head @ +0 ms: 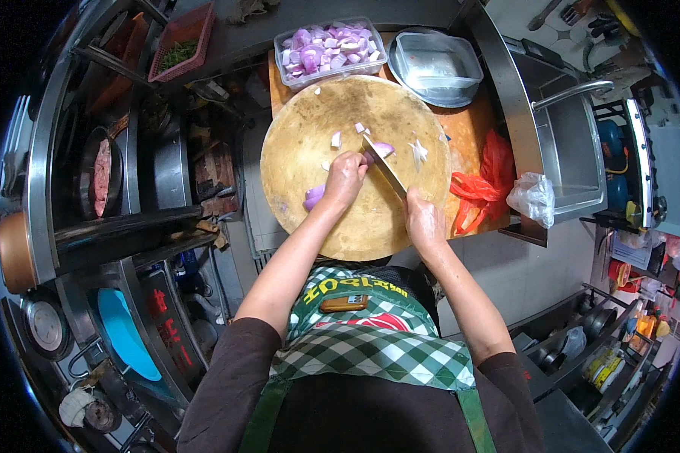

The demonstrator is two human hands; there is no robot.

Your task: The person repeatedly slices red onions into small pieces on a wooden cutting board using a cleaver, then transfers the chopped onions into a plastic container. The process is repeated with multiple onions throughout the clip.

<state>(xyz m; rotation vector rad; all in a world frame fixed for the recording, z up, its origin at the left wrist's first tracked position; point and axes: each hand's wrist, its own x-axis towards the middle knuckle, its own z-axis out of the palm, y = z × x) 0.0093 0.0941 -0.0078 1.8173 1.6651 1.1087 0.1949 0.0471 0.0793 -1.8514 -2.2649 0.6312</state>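
Note:
My right hand (426, 222) grips the handle of a cleaver (390, 174), its blade standing on edge over a round wooden chopping block (351, 232). Close against the blade's left side, my left hand (345, 176) has its fingers curled on a piece of red onion that they mostly cover. A cut slice of red onion (382, 149) lies just right of the blade. Another purple onion piece (314, 196) rests on the block beside my left wrist. Small onion bits (336, 140) and pale onion scraps (418, 153) are scattered over the wood.
Behind the block stands a plastic tub of chopped red onion (328, 50). A clear plastic container (439, 59) sits on a round metal lid (459, 101) to its right. Red plastic bags (487, 175) lie at the block's right, near a steel sink (572, 147).

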